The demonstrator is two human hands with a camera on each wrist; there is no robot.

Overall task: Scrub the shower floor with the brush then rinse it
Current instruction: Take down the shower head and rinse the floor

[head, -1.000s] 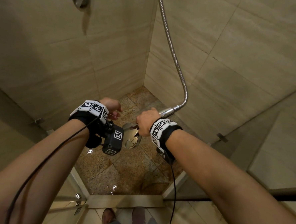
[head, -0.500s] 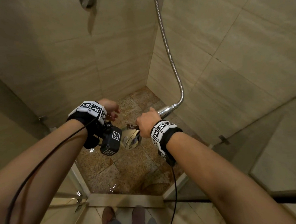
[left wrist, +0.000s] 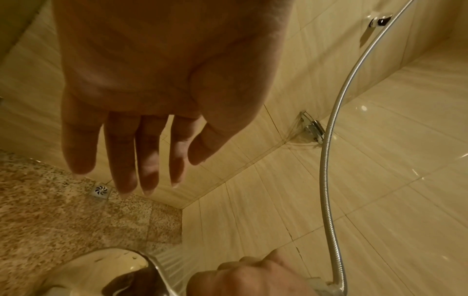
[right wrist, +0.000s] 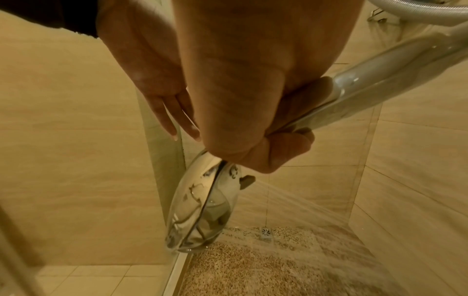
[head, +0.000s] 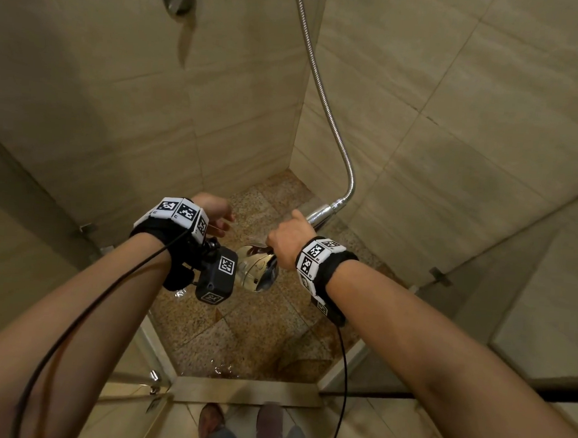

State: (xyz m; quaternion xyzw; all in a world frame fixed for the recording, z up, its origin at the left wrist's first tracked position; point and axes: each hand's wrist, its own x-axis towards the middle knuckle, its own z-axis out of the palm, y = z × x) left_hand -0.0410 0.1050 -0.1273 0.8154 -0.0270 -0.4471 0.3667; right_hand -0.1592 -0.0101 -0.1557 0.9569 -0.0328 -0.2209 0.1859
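My right hand [head: 288, 240] grips the handle of the chrome shower head [head: 257, 267], fingers curled round it [right wrist: 286, 140]. The head [right wrist: 202, 208] points down and sprays water onto the speckled brown shower floor [head: 250, 338], which is wet [right wrist: 291, 266]. My left hand [head: 213, 211] hovers just left of the shower head with straight, spread fingers [left wrist: 126, 156] and holds nothing. No brush shows in any view.
A metal hose [head: 325, 99] runs up the right wall from the handle. A square drain [left wrist: 100, 191] sits in the far corner of the floor. Beige tiled walls [head: 118, 107] close in on both sides. A glass door frame and raised sill [head: 246, 390] lie at my feet.
Both hands and the shower head have drifted slightly toward the far corner. The grip and the left hand's pose are unchanged.
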